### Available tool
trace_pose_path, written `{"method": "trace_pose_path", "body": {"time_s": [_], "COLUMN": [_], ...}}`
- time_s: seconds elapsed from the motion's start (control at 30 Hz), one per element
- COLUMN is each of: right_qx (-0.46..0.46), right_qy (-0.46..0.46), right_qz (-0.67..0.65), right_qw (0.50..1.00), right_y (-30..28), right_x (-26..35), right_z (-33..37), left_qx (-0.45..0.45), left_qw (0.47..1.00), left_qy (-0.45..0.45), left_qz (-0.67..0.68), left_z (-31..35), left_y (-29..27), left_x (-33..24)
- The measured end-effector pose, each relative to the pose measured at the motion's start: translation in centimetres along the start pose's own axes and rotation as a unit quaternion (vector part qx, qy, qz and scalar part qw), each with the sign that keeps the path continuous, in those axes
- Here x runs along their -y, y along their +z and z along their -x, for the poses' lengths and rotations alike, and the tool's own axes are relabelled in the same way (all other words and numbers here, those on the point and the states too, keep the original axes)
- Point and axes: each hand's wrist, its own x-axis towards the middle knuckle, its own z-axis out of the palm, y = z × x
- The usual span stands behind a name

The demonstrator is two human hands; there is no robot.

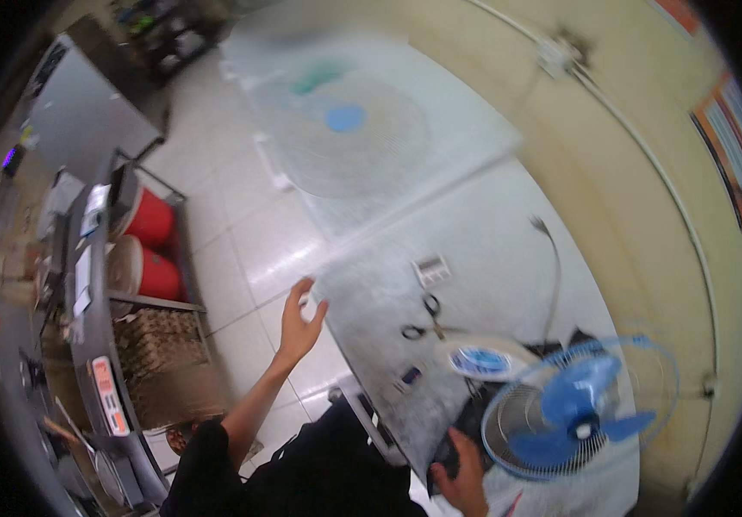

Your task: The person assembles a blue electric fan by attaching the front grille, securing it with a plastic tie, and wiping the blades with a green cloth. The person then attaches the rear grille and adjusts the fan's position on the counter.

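Left hand [299,320] raised above the pale tiled floor [242,250], open, fingers spread and holding nothing, just beside the near-left corner of the white worktable [492,250]. Right hand [461,478] low at the near edge of the table, closed around a dark part at the base of the small fan with blue blades and a round wire cage [579,407]; hard to tell what exactly this dark part is.

Fan standing at the right near part of the table, directly up and right from the right hand, so much nearer to the right hand than to the left one. Cage face turned about toward the camera and slightly to the right, hub axis pointing the same way; no clear long axis, being a round cage.

Between the two hands, on the table: black-handled scissors [423,319], a round white part with a blue centre [481,362], a small white ribbed piece [431,270]. Farther away on the table, a large round white fan grille with a blue centre [347,129], blurred. At the left, a metal shelf with two red round containers [149,246].
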Motion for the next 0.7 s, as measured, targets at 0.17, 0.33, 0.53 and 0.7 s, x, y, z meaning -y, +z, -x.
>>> {"method": "trace_pose_path", "body": {"time_s": [0.17, 0.33, 0.53, 0.7], "right_qx": [0.079, 0.039, 0.035, -0.133], "right_qy": [-0.095, -0.12, 0.126, 0.179], "right_qz": [-0.055, -0.109, -0.309, -0.185], "right_qw": [0.991, 0.986, 0.942, 0.957], "right_y": [6.9, 13.4, 26.5, 30.2], "right_x": [4.8, 11.0, 12.9, 17.8], "right_z": [-10.4, -20.5, -28.1, -32.7], "left_qx": [-0.116, -0.158, -0.063, -0.029], "left_qw": [0.975, 0.986, 0.994, 0.953], "left_qy": [-0.156, -0.022, 0.088, 0.207], "left_qz": [-0.108, -0.049, 0.028, -0.221], "left_z": [0.5, -20.6, -62.4, -76.2], "left_y": [-10.4, -12.0, -7.5, 1.5], "left_x": [9.5, 14.2, 18.4, 20.6]}}
